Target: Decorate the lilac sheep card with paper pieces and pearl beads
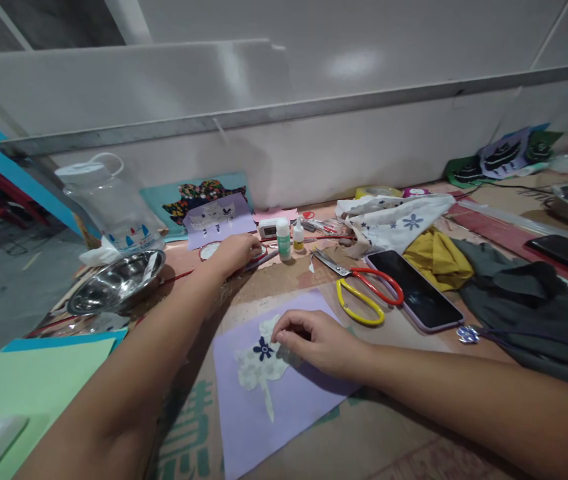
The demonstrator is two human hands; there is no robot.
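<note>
A metal bowl (99, 285) is sitting left of the left hand (240, 253), which is hanging low over the worktop (259, 283), fingers bent; whether it is gripping anything, I cannot tell. Just left of the right hand (319, 341), a white cutout (254, 373) is lying on a purple sheet (244, 430). The right hand's fingers are curling narrowly, any grip unclear. Beyond it, scissors (345, 272) are lying.

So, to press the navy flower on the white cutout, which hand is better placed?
Probably the right hand: its fingertips are beside the navy flower. The left hand is farther away, beyond the purple paper.
</note>
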